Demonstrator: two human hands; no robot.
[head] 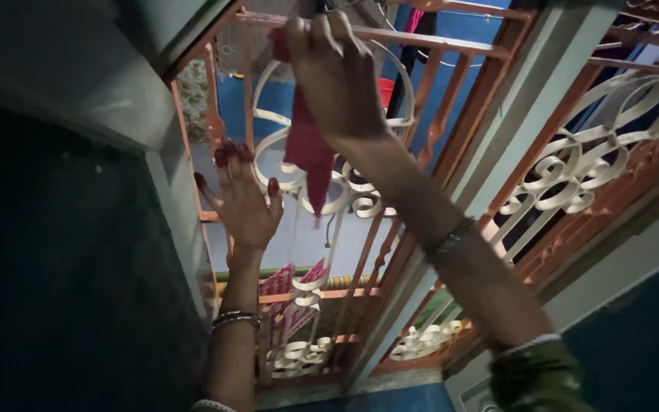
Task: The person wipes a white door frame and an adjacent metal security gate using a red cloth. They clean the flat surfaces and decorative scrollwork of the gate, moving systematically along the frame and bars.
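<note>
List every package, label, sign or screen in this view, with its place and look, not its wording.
None in view: no package, label, sign or screen.
Right hand: top centre, grips a red cloth at the grille.
Grille: orange bars with cream scrolls, across centre and right.
Left hand: open, held up before the grille, left of the cloth.

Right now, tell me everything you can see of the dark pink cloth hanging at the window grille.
The dark pink cloth looks like thin, soft fabric, crumpled into a narrow strip. It hangs limp from the upper orange metal bar of the window grille, narrowing to a thin point at its lower end in front of the white scrollwork. The right hand grips its top against the bar, fingers curled over it. The left hand is open beside it, not touching. Its far side is hidden.
</note>
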